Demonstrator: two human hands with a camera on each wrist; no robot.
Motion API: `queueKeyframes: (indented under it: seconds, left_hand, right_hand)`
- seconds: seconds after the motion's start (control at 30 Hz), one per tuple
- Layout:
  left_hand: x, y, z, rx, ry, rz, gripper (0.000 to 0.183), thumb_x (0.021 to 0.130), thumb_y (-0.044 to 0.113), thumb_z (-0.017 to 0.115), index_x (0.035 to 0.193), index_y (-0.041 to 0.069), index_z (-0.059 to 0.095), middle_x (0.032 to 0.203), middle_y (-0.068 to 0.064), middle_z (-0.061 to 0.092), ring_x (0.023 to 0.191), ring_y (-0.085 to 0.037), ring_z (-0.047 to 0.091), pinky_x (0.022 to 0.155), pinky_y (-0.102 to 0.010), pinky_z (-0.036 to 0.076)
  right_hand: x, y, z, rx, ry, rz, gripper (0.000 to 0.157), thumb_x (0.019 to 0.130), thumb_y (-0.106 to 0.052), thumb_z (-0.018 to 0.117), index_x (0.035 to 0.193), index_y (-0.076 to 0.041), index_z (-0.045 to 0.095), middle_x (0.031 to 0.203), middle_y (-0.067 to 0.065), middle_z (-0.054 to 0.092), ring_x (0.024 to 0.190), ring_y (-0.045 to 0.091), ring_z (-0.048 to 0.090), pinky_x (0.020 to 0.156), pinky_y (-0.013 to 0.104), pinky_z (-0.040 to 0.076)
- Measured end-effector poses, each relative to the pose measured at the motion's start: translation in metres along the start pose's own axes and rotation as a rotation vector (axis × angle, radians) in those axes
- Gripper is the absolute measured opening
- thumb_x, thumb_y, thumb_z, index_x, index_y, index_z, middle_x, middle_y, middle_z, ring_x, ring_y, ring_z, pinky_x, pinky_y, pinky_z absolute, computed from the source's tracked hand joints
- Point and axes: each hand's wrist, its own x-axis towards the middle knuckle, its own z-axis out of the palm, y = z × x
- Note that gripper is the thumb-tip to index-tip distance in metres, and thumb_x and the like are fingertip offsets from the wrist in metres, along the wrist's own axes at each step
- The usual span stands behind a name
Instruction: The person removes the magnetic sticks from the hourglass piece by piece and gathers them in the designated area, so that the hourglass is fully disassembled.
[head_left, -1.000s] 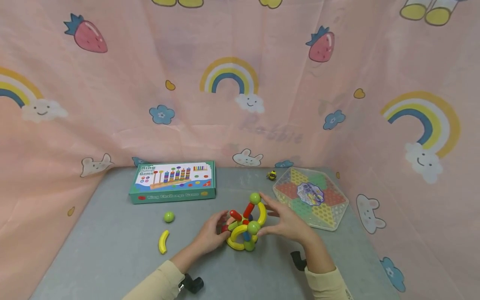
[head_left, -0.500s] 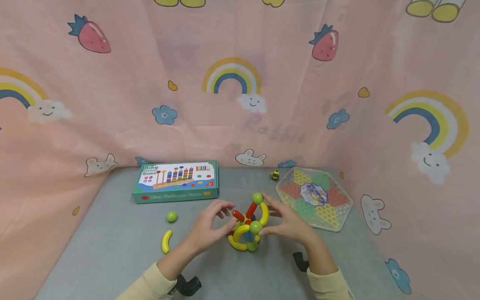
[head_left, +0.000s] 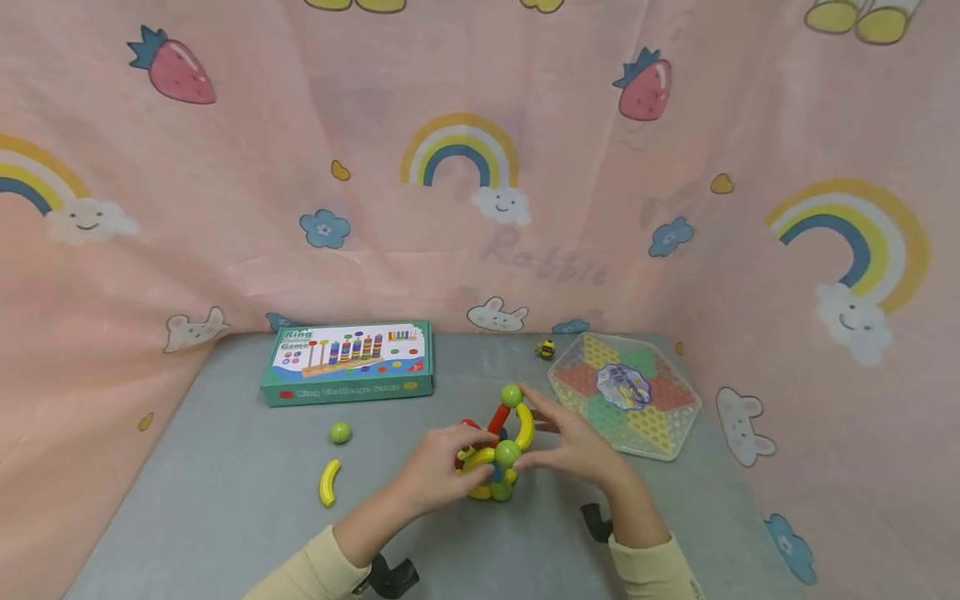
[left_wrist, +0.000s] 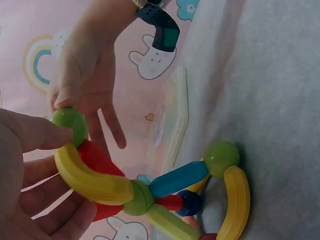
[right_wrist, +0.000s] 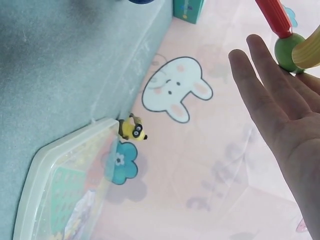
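Note:
A toy model of coloured balls and sticks (head_left: 498,418) stands on the table between both hands. My left hand (head_left: 442,467) is at its near left side. In the left wrist view, the left thumb presses the green ball (left_wrist: 70,125) while the other fingers curl behind the yellow curved stick (left_wrist: 90,179). My right hand (head_left: 573,446) holds the model from the right, thumb at the front green ball (head_left: 507,453) and a fingertip at the top green ball (head_left: 512,395). The left hand hides part of the model in the head view.
A loose green ball (head_left: 341,432) and a yellow curved stick (head_left: 329,483) lie to the left. Behind them is a Ring Challenge Game box (head_left: 348,392). A clear hexagonal game case (head_left: 667,446) lies at right, near a small bee figure (head_left: 546,349).
My left hand let go of the model's left side, lifted back, then moved right to its front yellow curved stick and green ball. The right hand kept its hold.

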Motion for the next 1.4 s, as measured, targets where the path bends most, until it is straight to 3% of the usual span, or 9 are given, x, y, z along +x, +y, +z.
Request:
queueKeyframes:
  seconds: [0.17, 0.6, 0.77, 0.87, 1.0, 1.13, 1.4]
  left_hand:
    - [0.001, -0.002, 0.006, -0.006, 0.031, -0.022, 0.023, 0.089, 0.014, 0.077, 0.111, 0.010, 0.075, 0.104, -0.001, 0.075, 0.089, -0.009, 0.065, 0.074, -0.018, 0.056]
    - [0.003, 0.000, 0.011, 0.007, 0.114, -0.002, 0.015, 0.086, 0.013, 0.079, 0.101, 0.010, 0.077, 0.093, 0.000, 0.075, 0.077, -0.007, 0.063, 0.067, -0.017, 0.056]
    - [0.004, 0.000, 0.005, -0.060, 0.134, 0.022, 0.015, 0.089, 0.013, 0.077, 0.103, 0.007, 0.076, 0.094, -0.001, 0.075, 0.076, -0.007, 0.064, 0.066, -0.021, 0.057]
    - [0.005, -0.002, -0.003, -0.137, 0.150, 0.009, 0.023, 0.093, 0.017, 0.074, 0.113, 0.007, 0.073, 0.097, -0.004, 0.076, 0.079, -0.008, 0.066, 0.070, -0.024, 0.059]
    - [0.007, -0.006, -0.017, -0.244, 0.200, -0.040, 0.031, 0.096, 0.021, 0.071, 0.124, 0.012, 0.062, 0.102, -0.005, 0.076, 0.088, -0.012, 0.070, 0.075, -0.027, 0.060]
    - [0.008, -0.012, -0.030, -0.334, 0.256, -0.126, 0.024, 0.097, 0.022, 0.069, 0.120, 0.017, 0.063, 0.106, -0.003, 0.074, 0.094, -0.014, 0.070, 0.078, -0.027, 0.060]
    - [0.004, -0.031, -0.044, -0.532, 0.294, -0.295, 0.020, 0.099, 0.023, 0.066, 0.117, 0.014, 0.069, 0.113, -0.012, 0.068, 0.074, -0.020, 0.072, 0.065, -0.036, 0.062]
  right_hand:
    - [0.002, 0.000, 0.001, 0.010, -0.003, -0.010, 0.103, 0.079, -0.035, 0.087, 0.160, -0.014, 0.027, 0.165, 0.010, 0.030, 0.138, 0.040, 0.047, 0.108, 0.062, 0.041]
    - [-0.001, 0.000, 0.000, -0.001, 0.000, -0.012, 0.102, 0.080, -0.035, 0.086, 0.161, -0.013, 0.026, 0.164, 0.011, 0.031, 0.137, 0.040, 0.048, 0.108, 0.064, 0.040]
    - [-0.001, -0.002, -0.001, -0.018, -0.001, -0.010, 0.102, 0.080, -0.035, 0.085, 0.160, -0.012, 0.026, 0.164, 0.011, 0.031, 0.137, 0.039, 0.049, 0.108, 0.063, 0.041]
    - [0.000, -0.001, -0.001, -0.020, -0.005, -0.001, 0.102, 0.080, -0.036, 0.085, 0.160, -0.011, 0.026, 0.165, 0.011, 0.030, 0.138, 0.038, 0.048, 0.108, 0.062, 0.041]
    - [0.002, 0.000, 0.000, -0.013, -0.010, 0.017, 0.103, 0.080, -0.037, 0.086, 0.160, -0.013, 0.027, 0.165, 0.010, 0.030, 0.139, 0.038, 0.047, 0.109, 0.062, 0.040]
    - [0.002, 0.001, 0.000, -0.021, -0.008, 0.035, 0.103, 0.080, -0.039, 0.085, 0.161, -0.016, 0.026, 0.165, 0.009, 0.029, 0.138, 0.037, 0.048, 0.109, 0.059, 0.042]
    - [0.000, 0.002, 0.000, -0.020, -0.012, 0.045, 0.105, 0.078, -0.040, 0.086, 0.161, -0.016, 0.026, 0.166, 0.009, 0.028, 0.137, 0.036, 0.050, 0.109, 0.058, 0.043]
